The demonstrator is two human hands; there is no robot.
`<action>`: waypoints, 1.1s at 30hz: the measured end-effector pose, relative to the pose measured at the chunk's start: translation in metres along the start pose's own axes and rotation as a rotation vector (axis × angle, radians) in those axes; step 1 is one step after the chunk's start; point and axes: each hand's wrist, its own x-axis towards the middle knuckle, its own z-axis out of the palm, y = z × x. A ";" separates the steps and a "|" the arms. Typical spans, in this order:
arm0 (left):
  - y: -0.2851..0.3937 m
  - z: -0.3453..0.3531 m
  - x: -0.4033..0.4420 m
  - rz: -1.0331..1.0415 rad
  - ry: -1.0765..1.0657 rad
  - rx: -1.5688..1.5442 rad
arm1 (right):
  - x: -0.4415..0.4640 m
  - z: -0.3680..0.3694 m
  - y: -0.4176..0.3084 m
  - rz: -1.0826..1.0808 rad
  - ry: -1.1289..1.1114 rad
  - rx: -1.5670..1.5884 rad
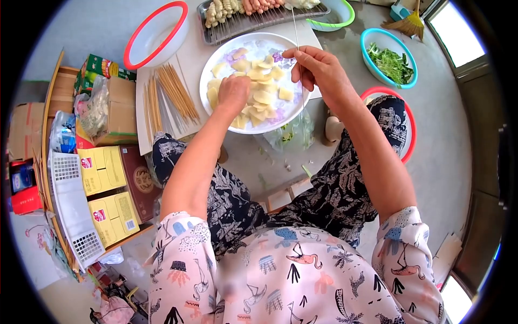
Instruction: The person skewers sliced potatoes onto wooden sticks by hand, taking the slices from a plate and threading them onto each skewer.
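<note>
Pale yellow slices that look like potato [263, 97] lie heaped on a large white plate [209, 59] with purple flower patterns. My left hand [233, 93] reaches into the left side of the heap, its fingers curled closed and pointing down; what they grip is hidden beneath them. Over the plate's right rim, my right hand [321, 67] pinches a thin skewer [296, 32] between thumb and fingers. The skewer stands nearly upright in view, and no slice shows on it.
Loose wooden and metal skewers [175, 94] lie left of the plate. Behind it stands a metal tray [216, 36] of filled skewers. Around are a red-rimmed basin [129, 51], a green-rimmed basin [345, 22] and a blue basin [366, 40] of leafy greens. Boxes [108, 189] fill a left shelf.
</note>
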 end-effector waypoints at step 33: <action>-0.021 -0.110 -0.015 -0.757 0.450 -2.042 | 0.007 0.073 0.019 0.254 -0.334 -0.144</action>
